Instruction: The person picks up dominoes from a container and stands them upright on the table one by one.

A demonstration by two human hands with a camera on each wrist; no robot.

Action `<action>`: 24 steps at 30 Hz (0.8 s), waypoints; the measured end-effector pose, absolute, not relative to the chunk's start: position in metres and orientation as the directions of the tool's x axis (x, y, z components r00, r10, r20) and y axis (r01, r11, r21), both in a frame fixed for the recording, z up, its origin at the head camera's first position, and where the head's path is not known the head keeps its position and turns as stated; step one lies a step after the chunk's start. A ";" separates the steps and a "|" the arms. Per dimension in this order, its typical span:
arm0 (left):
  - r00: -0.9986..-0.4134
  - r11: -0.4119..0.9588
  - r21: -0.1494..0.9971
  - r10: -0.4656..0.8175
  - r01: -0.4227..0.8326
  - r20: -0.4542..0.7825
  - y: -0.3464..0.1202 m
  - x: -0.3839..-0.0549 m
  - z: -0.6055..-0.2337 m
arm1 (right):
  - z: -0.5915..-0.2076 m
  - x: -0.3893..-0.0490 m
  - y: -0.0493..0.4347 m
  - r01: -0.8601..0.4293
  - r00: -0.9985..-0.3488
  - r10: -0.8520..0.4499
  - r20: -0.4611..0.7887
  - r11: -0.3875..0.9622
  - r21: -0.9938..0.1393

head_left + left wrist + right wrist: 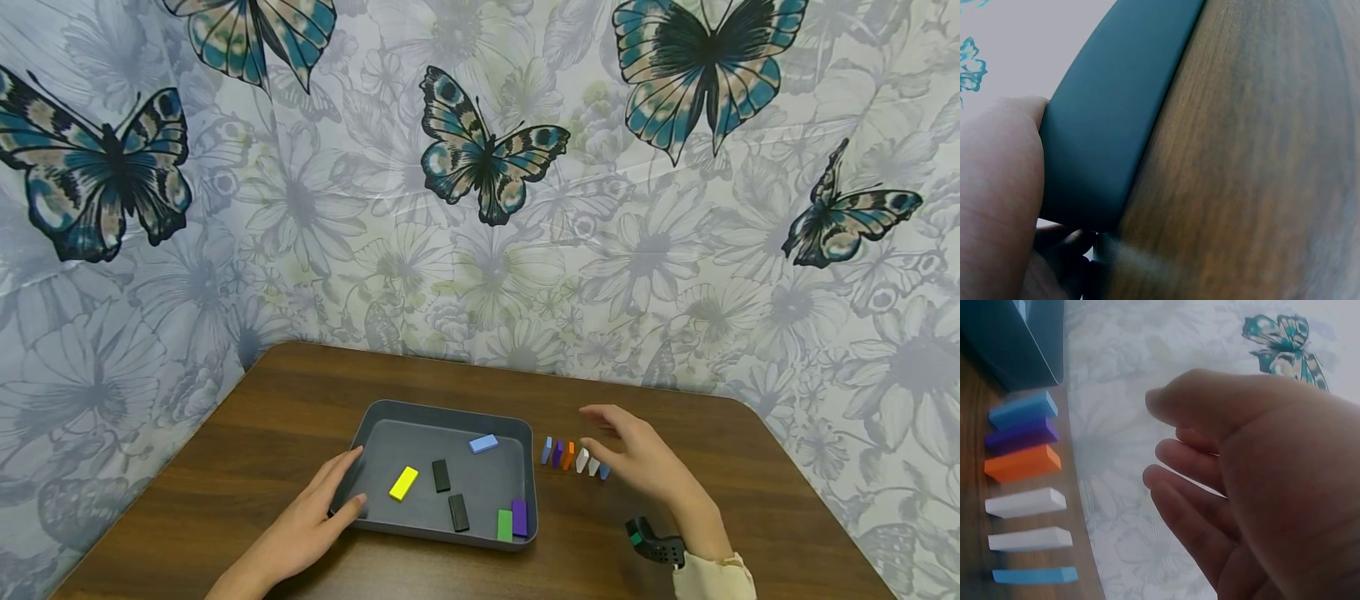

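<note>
My left hand (310,511) holds the grey tray (442,410) at its left end, fingers along the side and thumb over the near rim. In the left wrist view the thumb (1000,187) lies against the tray's dark wall (1104,119). My right hand (641,454) hovers by a row of upright domino-like blocks, its fingers loosely bent around nothing. That row starts with a light blue block (1022,411), a purple block (1021,435) and an orange block (1022,464). Two white blocks (1025,504) and another blue block (1035,575) follow, spaced slightly apart.
Inside the tray lie a yellow block (403,483), two black blocks (441,476) and a light blue block (483,443). A green block (505,525) and a purple block (519,517) sit in its near right corner. Behind the wooden table (637,400) hangs a butterfly-patterned cloth (495,275).
</note>
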State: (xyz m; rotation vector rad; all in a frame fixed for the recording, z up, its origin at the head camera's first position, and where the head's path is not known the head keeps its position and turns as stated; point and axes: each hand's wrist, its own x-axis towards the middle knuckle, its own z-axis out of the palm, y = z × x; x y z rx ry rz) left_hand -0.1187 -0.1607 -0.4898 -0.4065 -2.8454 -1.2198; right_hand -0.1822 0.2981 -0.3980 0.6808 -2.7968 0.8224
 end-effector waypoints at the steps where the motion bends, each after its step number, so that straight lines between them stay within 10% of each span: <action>1: -0.966 0.660 0.710 0.230 0.244 0.118 -0.161 -0.119 -0.490 | -0.398 -0.182 0.296 -0.467 -0.884 -0.386 0.262 0.745 -0.477; 24: -0.967 0.652 0.721 0.234 0.233 0.101 -0.160 -0.120 -0.489 | -0.409 -0.173 0.244 -0.595 -0.797 -0.542 0.268 0.625 -0.506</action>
